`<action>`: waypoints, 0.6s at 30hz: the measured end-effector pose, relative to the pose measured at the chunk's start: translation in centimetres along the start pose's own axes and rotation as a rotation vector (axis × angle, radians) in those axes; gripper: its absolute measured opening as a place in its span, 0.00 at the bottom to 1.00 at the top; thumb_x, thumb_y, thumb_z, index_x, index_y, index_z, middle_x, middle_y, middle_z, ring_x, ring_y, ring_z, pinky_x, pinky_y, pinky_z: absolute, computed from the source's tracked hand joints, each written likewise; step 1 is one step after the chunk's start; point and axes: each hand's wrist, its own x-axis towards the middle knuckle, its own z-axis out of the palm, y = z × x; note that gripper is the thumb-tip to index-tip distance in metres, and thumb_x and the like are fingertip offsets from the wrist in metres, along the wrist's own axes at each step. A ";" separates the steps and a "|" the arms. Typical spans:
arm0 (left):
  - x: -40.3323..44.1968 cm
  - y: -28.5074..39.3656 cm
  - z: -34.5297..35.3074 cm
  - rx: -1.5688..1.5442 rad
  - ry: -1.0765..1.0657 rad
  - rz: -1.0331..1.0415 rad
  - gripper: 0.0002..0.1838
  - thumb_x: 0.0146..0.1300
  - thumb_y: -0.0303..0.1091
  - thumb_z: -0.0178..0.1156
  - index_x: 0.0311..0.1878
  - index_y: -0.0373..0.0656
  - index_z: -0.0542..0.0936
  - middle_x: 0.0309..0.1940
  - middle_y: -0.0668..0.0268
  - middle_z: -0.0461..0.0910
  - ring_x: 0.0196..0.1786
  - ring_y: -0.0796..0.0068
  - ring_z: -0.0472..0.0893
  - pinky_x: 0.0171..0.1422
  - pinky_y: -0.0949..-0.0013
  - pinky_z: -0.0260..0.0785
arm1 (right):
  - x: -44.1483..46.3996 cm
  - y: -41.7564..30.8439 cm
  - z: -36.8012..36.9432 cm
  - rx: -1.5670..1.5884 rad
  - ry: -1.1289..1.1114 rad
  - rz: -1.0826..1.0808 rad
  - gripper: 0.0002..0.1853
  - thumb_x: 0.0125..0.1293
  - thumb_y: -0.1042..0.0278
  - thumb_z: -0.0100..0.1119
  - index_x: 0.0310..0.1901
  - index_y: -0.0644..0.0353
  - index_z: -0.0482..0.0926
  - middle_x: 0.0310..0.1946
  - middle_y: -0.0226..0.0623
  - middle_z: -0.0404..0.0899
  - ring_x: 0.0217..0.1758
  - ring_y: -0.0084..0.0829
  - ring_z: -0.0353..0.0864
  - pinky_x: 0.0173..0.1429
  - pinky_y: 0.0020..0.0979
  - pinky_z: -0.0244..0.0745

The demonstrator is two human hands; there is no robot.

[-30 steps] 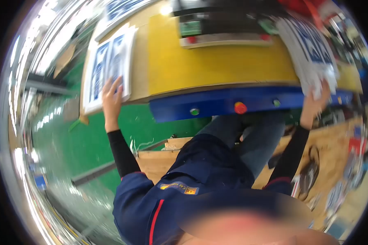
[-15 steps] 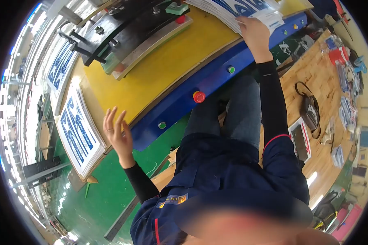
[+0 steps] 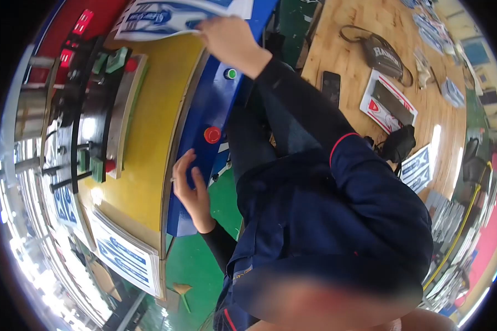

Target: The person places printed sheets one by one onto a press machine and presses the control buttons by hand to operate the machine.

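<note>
At 11 o'clock, the printed sheet [image 3: 160, 21] is pinched by the right hand [image 3: 233, 44] and should be held level, the left hand [image 3: 193, 197] released at 8 o'clock.

The right arm [image 3: 306, 99] reaches out nearly straight, the fingers of the right hand [image 3: 234, 45] bent; the left arm [image 3: 220, 245] is bent, the left hand [image 3: 193, 194] open, fingers loosely curled, thumb apart
</note>
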 end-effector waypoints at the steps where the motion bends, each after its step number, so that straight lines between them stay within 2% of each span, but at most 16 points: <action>1: 0.3 0.5 1.2 -0.072 -0.048 -0.050 0.20 0.67 0.18 0.55 0.62 0.35 0.77 0.57 0.54 0.82 0.58 0.59 0.81 0.66 0.59 0.70 | -1.3 -2.4 -2.9 0.172 -0.295 0.209 0.15 0.73 0.56 0.55 0.47 0.59 0.83 0.41 0.43 0.85 0.49 0.43 0.85 0.45 0.45 0.80; 3: 0.5 1.8 3.9 -0.277 -0.100 -0.127 0.36 0.64 0.21 0.62 0.75 0.36 0.62 0.66 0.53 0.74 0.66 0.61 0.76 0.72 0.59 0.64 | -5.5 -5.2 -5.2 0.408 -0.378 0.068 0.21 0.76 0.52 0.51 0.54 0.62 0.81 0.41 0.49 0.86 0.48 0.43 0.86 0.50 0.40 0.80; 5: 0.0 0.2 7.2 -0.609 0.069 -0.066 0.41 0.63 0.22 0.66 0.77 0.36 0.58 0.70 0.50 0.70 0.69 0.63 0.73 0.74 0.57 0.62 | -10.1 -6.2 -4.0 1.204 -0.393 -0.128 0.20 0.75 0.57 0.54 0.59 0.62 0.80 0.50 0.50 0.85 0.53 0.42 0.85 0.56 0.37 0.79; 6: -1.1 -2.7 8.6 -0.617 0.194 -0.129 0.35 0.69 0.21 0.61 0.76 0.37 0.60 0.68 0.50 0.71 0.68 0.63 0.74 0.73 0.60 0.66 | -11.5 -5.5 -3.1 1.244 -0.319 -0.121 0.20 0.74 0.60 0.56 0.60 0.62 0.79 0.52 0.49 0.84 0.55 0.41 0.84 0.58 0.37 0.78; 7: -0.1 -1.8 8.1 -0.578 0.278 -0.271 0.29 0.71 0.22 0.58 0.73 0.35 0.63 0.64 0.52 0.74 0.64 0.62 0.77 0.70 0.62 0.70 | -12.6 -4.6 -2.4 1.282 -0.245 -0.117 0.20 0.73 0.63 0.57 0.62 0.62 0.79 0.55 0.48 0.83 0.57 0.41 0.83 0.59 0.37 0.77; 8: 0.0 -2.2 7.3 -0.611 0.341 -0.392 0.27 0.70 0.21 0.59 0.71 0.33 0.65 0.62 0.53 0.76 0.62 0.64 0.77 0.69 0.64 0.69 | -13.8 -3.3 -1.7 1.317 -0.172 -0.114 0.20 0.72 0.66 0.59 0.63 0.62 0.78 0.58 0.47 0.82 0.59 0.41 0.82 0.61 0.37 0.77; 9: 0.0 -2.9 6.0 -0.643 0.406 -0.513 0.25 0.69 0.19 0.59 0.69 0.30 0.67 0.60 0.53 0.77 0.60 0.67 0.78 0.68 0.66 0.68 | -15.0 -0.9 -0.9 1.172 -0.037 0.021 0.20 0.67 0.76 0.59 0.61 0.62 0.79 0.61 0.41 0.80 0.63 0.39 0.79 0.63 0.39 0.75; 10: -0.1 -3.7 4.2 -0.607 0.440 -0.577 0.24 0.69 0.20 0.58 0.67 0.30 0.69 0.59 0.53 0.78 0.57 0.66 0.80 0.63 0.65 0.72 | -16.4 1.5 -0.2 0.910 0.045 0.177 0.20 0.66 0.78 0.58 0.59 0.61 0.80 0.59 0.40 0.81 0.64 0.38 0.79 0.65 0.36 0.74; 11: -0.4 -4.6 1.8 -0.571 0.472 -0.639 0.22 0.69 0.22 0.57 0.66 0.30 0.71 0.59 0.53 0.79 0.55 0.64 0.82 0.58 0.65 0.76 | -18.2 4.5 1.1 0.662 0.141 0.243 0.20 0.65 0.79 0.56 0.59 0.60 0.80 0.58 0.41 0.81 0.63 0.38 0.79 0.65 0.36 0.73; 12: -1.5 -7.1 -1.7 -0.419 0.428 -0.712 0.25 0.68 0.24 0.58 0.67 0.29 0.70 0.60 0.50 0.78 0.57 0.64 0.80 0.62 0.66 0.72 | -20.8 7.6 2.7 0.653 0.198 0.406 0.20 0.65 0.81 0.54 0.59 0.61 0.79 0.59 0.42 0.80 0.63 0.39 0.79 0.65 0.36 0.73; 13: -2.3 -7.5 -4.0 -0.408 0.426 -0.743 0.27 0.67 0.27 0.58 0.68 0.28 0.69 0.61 0.48 0.76 0.60 0.63 0.78 0.64 0.66 0.70 | -23.9 10.6 4.6 0.752 0.280 0.563 0.21 0.66 0.81 0.54 0.61 0.62 0.77 0.61 0.46 0.78 0.64 0.41 0.78 0.66 0.36 0.72; 14: -3.1 -7.8 -6.3 -0.396 0.423 -0.775 0.29 0.66 0.29 0.58 0.69 0.27 0.69 0.63 0.46 0.75 0.62 0.62 0.77 0.67 0.66 0.68 | -27.6 14.1 6.7 0.566 0.277 0.653 0.21 0.66 0.79 0.56 0.62 0.61 0.76 0.63 0.47 0.75 0.66 0.44 0.76 0.68 0.38 0.71; 15: -3.1 -6.5 -8.2 -0.523 0.460 -0.762 0.31 0.65 0.31 0.57 0.70 0.27 0.68 0.65 0.45 0.73 0.64 0.61 0.76 0.68 0.65 0.67 | -31.0 17.1 8.1 0.378 0.275 0.736 0.22 0.65 0.77 0.58 0.62 0.59 0.75 0.65 0.48 0.73 0.67 0.47 0.74 0.69 0.41 0.70; 17: -7.3 -13.8 -15.5 -0.196 0.490 -0.857 0.32 0.66 0.31 0.56 0.71 0.27 0.66 0.69 0.46 0.69 0.67 0.61 0.73 0.72 0.64 0.64 | -35.7 19.3 7.8 0.423 0.244 0.850 0.22 0.65 0.73 0.60 0.62 0.59 0.75 0.67 0.53 0.69 0.71 0.50 0.70 0.72 0.43 0.66; 18: -10.2 -16.4 -18.9 -0.223 0.477 -0.768 0.32 0.66 0.30 0.55 0.72 0.27 0.66 0.69 0.47 0.70 0.67 0.62 0.73 0.73 0.64 0.63 | -37.1 20.0 7.6 0.248 0.168 0.806 0.23 0.65 0.72 0.60 0.62 0.59 0.75 0.67 0.54 0.69 0.70 0.51 0.70 0.72 0.43 0.66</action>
